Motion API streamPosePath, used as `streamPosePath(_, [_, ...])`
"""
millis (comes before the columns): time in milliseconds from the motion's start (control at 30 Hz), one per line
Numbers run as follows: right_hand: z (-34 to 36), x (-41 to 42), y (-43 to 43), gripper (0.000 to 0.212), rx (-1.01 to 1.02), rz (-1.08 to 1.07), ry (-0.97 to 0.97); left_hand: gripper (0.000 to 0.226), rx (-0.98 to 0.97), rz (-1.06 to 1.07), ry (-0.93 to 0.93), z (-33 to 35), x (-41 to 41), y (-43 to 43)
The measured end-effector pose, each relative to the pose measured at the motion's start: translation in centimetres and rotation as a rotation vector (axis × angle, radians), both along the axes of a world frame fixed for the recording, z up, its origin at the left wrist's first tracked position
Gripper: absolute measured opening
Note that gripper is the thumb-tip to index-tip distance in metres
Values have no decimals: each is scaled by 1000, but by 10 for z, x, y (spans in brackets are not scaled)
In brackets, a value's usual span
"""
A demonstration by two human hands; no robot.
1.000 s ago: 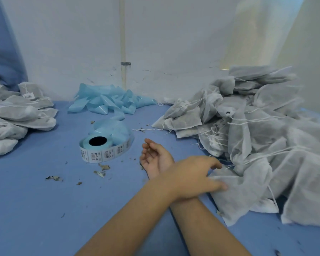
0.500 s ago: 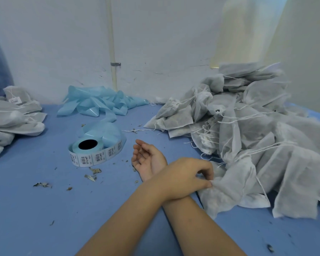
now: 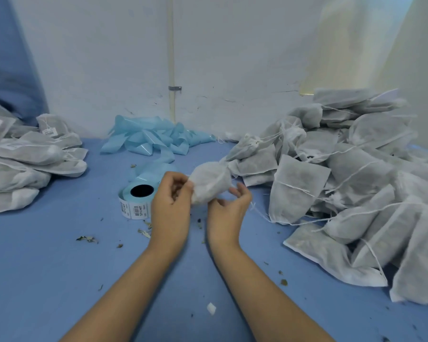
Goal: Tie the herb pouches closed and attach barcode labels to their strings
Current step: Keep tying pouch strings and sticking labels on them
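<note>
Both hands are lifting one herb pouch just above the blue surface, in front of the label roll. Left hand is pinching the pouch's left end with curled fingers, back of the hand toward the camera; right hand is cupping it from beneath, palm up, fingers loosely curled around the fabric. To tie well, the person is probably needing to find the drawstring first, gather the mouth tight, then knot. Untied pouches are heaped at right, labelled pouches at left.
</note>
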State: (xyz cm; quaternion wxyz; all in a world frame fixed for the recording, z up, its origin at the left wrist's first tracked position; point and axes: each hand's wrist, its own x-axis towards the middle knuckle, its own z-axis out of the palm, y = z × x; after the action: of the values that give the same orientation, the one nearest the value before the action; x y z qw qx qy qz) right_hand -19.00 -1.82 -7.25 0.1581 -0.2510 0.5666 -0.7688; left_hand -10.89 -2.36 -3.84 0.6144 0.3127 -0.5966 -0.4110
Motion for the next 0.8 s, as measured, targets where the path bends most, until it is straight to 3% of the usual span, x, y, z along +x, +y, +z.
streamPosePath(167, [1,5,7,75,97,-133,441,24,33,136,-101,-15,0,-6])
streamPosePath(233, [1,5,9,60,147,-111,639,20,129,88,-26,-17,-1,-6])
streamPosePath(300, [4,4,11,37,190,-63,682,31,281,-9,182,-15,-1,-5])
streamPosePath(367, [8,2,11,20,106,89,409,35,381,-115,329,-15,0,-6])
streamPosePath(433, [11,-2,13,14,0,213,30,27,428,-208,286,-18,0,-6])
streamPosePath(467, [12,-4,14,13,-14,222,-60,23,426,-241,209,-20,-1,-6])
streamPosePath(600, [11,-15,15,22,-12,210,-252,32,305,-195,-129,-32,-6,-8])
streamPosePath(733, [13,-24,13,25,-12,307,-385,11,335,-119,-108,-33,-1,-13])
streamPosePath(800, [13,-28,15,19,-90,411,-510,11,342,-129,-132,-34,0,-13])
